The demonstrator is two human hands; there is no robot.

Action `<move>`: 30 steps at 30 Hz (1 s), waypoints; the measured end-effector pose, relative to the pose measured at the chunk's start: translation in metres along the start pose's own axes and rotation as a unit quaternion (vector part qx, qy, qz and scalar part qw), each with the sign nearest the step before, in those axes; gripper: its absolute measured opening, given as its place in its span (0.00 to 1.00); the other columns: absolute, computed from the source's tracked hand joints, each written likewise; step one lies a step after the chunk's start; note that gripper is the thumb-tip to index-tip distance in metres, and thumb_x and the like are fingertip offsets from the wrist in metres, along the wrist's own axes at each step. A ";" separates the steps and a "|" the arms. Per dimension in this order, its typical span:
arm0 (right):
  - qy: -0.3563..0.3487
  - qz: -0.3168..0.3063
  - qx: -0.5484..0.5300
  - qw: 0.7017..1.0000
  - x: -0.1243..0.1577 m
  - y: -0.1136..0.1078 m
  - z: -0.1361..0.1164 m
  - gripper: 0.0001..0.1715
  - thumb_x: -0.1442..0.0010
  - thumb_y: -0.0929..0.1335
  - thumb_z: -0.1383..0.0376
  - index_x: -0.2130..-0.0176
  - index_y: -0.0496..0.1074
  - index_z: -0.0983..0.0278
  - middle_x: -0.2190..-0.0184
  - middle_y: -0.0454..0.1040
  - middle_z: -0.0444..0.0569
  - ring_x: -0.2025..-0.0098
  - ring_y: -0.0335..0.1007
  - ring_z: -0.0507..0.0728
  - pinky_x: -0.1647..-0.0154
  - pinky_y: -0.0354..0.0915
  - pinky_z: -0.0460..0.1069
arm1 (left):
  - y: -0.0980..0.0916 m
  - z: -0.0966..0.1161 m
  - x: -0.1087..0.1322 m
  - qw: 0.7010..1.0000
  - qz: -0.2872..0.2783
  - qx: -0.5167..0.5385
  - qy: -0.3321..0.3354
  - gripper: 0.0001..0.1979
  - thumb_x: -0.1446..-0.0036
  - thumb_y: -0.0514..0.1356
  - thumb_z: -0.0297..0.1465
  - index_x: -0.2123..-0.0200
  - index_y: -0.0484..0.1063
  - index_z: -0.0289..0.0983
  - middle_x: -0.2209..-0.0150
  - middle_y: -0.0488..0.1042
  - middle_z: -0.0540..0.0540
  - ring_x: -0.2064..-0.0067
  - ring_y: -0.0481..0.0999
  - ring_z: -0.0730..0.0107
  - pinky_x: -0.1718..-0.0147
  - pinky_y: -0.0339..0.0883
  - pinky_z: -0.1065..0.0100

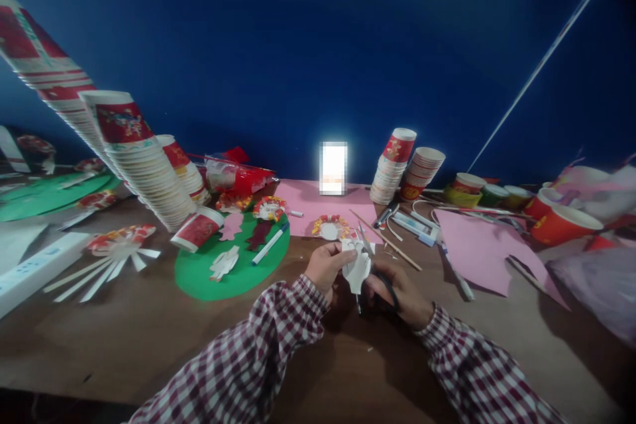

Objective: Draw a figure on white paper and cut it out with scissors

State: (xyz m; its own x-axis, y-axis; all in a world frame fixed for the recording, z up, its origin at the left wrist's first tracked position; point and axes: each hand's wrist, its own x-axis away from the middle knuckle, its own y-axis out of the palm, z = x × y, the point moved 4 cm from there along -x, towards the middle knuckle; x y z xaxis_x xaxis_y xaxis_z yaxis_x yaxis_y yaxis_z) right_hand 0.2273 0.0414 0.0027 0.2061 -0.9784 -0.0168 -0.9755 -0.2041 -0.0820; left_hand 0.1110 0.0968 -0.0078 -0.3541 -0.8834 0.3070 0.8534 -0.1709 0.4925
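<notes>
My left hand (324, 269) pinches a small white paper cut-out (354, 277) between thumb and fingers, above the table's middle. Wrapped around the dark handles of a pair of scissors (366, 242), my right hand (401, 290) is close beside it. The blades point away from me and lie against the paper's upper right edge; whether they are biting into it I cannot tell. Just beyond my hands, a cut paper cup (328, 229) with a red and yellow fringe lies on pink paper (301, 202).
Tall paper cup stacks (144, 162) lean at left, and shorter stacks (392, 169) stand at the back right. A green paper disc (199, 278) carries cut-outs and a marker (269, 244). A wooden stick (392, 243) and pink sheet (472, 255) lie right. A bright blurred rectangle (332, 169) stands behind.
</notes>
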 end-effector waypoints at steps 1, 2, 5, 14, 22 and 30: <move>0.002 0.003 0.001 1.000 0.000 0.000 0.001 0.20 0.46 0.66 0.51 0.71 0.67 0.67 0.82 0.66 0.42 0.82 0.58 0.46 0.83 0.53 0.42 | 0.000 0.000 0.001 1.000 0.000 0.000 -0.001 0.15 0.69 0.70 0.31 0.79 0.67 0.32 0.83 0.70 0.50 0.82 0.66 0.77 0.81 0.58 0.74; 0.004 0.005 0.000 1.000 0.000 -0.001 0.002 0.20 0.47 0.66 0.52 0.71 0.67 0.67 0.82 0.66 0.42 0.82 0.58 0.46 0.83 0.53 0.42 | 0.001 0.001 0.001 1.000 0.000 -0.001 -0.002 0.15 0.68 0.70 0.31 0.79 0.67 0.32 0.84 0.69 0.50 0.82 0.66 0.77 0.82 0.57 0.74; 0.010 0.006 -0.009 1.000 0.000 -0.001 0.005 0.19 0.47 0.67 0.52 0.69 0.66 0.67 0.83 0.65 0.41 0.83 0.57 0.46 0.83 0.52 0.42 | 0.002 0.003 0.003 1.000 0.003 -0.008 -0.001 0.14 0.67 0.69 0.31 0.80 0.67 0.33 0.85 0.68 0.51 0.84 0.64 0.79 0.82 0.56 0.74; 0.005 0.004 -0.001 1.000 0.000 -0.001 0.000 0.20 0.49 0.68 0.52 0.74 0.67 0.67 0.83 0.66 0.42 0.82 0.58 0.47 0.83 0.53 0.42 | 0.000 0.000 0.000 1.000 0.003 -0.009 0.000 0.16 0.68 0.70 0.32 0.79 0.66 0.33 0.84 0.69 0.50 0.84 0.64 0.78 0.84 0.54 0.75; -0.003 0.008 -0.008 1.000 0.000 0.000 0.000 0.22 0.49 0.67 0.49 0.72 0.67 0.66 0.82 0.65 0.42 0.81 0.58 0.47 0.83 0.54 0.43 | 0.000 -0.001 -0.001 1.000 -0.003 -0.001 0.010 0.16 0.69 0.70 0.32 0.80 0.66 0.32 0.83 0.70 0.50 0.82 0.66 0.77 0.81 0.57 0.74; -0.005 0.007 -0.023 1.000 -0.001 -0.001 0.002 0.23 0.50 0.68 0.48 0.68 0.68 0.67 0.82 0.64 0.41 0.83 0.55 0.46 0.85 0.51 0.42 | -0.001 -0.006 -0.003 0.999 -0.029 0.014 0.014 0.17 0.69 0.70 0.33 0.78 0.67 0.32 0.80 0.71 0.47 0.80 0.69 0.74 0.78 0.60 0.71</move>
State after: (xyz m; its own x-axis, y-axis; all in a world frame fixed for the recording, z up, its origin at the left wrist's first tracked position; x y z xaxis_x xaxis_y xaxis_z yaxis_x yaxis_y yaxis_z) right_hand 0.2280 0.0421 0.0008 0.1920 -0.9810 -0.0274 -0.9809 -0.1910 -0.0354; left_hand 0.1134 0.0970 -0.0138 -0.3915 -0.8840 0.2555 0.8206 -0.2097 0.5317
